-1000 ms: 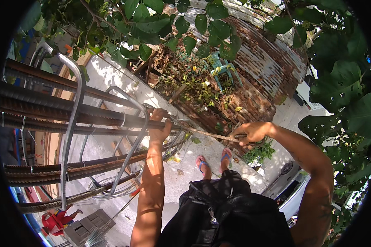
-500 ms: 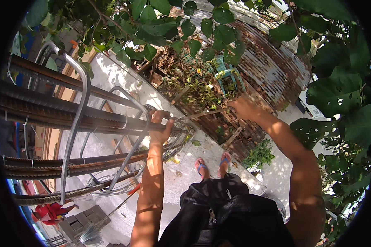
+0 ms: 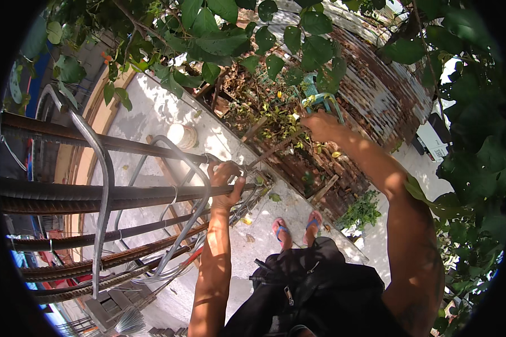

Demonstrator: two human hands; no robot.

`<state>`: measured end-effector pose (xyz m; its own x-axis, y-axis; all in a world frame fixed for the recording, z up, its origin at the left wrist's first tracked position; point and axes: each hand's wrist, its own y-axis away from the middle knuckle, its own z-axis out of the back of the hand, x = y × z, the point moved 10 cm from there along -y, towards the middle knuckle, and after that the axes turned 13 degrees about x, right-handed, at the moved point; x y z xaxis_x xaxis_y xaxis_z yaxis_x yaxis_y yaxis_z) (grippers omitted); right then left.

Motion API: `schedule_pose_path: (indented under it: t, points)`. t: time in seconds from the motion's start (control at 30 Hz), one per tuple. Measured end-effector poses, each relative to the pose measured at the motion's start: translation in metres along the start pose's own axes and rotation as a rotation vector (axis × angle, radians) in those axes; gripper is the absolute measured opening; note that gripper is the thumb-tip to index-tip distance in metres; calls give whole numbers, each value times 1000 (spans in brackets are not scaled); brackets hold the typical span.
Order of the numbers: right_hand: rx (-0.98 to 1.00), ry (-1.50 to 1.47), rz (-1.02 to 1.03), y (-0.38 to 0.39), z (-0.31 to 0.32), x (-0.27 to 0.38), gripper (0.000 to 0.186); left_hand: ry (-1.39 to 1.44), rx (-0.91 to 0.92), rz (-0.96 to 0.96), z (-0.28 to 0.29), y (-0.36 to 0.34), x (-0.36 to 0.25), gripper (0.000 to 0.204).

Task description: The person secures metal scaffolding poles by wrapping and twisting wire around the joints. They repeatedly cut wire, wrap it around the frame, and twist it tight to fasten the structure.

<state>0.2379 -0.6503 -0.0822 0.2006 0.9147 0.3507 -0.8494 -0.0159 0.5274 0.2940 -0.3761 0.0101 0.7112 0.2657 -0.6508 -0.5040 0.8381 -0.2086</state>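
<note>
A cage of long rusty steel bars (image 3: 95, 196) tied with bent grey stirrup loops (image 3: 104, 185) lies across the left of the view. My left hand (image 3: 227, 182) is closed around the end of one bar, where several thin wires bunch. A thin rod or wire (image 3: 275, 149) runs from that end up to my right hand (image 3: 320, 124). The right hand is closed on its far end, arm stretched out over a heap of dry branches.
My feet in pink flip-flops (image 3: 295, 227) stand on a concrete slab (image 3: 264, 247). A black bag (image 3: 315, 286) hangs at my waist. A white bucket (image 3: 183, 135), a green plastic chair (image 3: 320, 95), rusty corrugated sheets (image 3: 376, 84) and leafy branches (image 3: 225, 33) surround me.
My right hand has moved up and away from my body, drawing the thin rod with it. My left hand has stayed on the bar end.
</note>
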Motion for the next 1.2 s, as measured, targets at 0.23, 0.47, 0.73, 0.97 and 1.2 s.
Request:
schedule_pose_path:
  t: [0.23, 0.47, 0.73, 0.97, 1.2]
  points:
    - [-539, 424, 449, 9, 153, 111, 13, -28, 11, 16, -2, -2, 1, 43]
    - [-404, 686, 438, 63, 169, 161, 16, -3, 17, 13, -1, 1, -2, 28]
    - [106, 380, 97, 28, 164, 110, 37, -52, -32, -50, 1, 4, -7, 10]
    - [152, 380, -56, 30, 178, 114, 38, 4, -28, -72, 0, 7, -4, 15]
    - [299, 363, 91, 99, 140, 119, 32, -63, -16, -30, -2, 7, 1, 26]
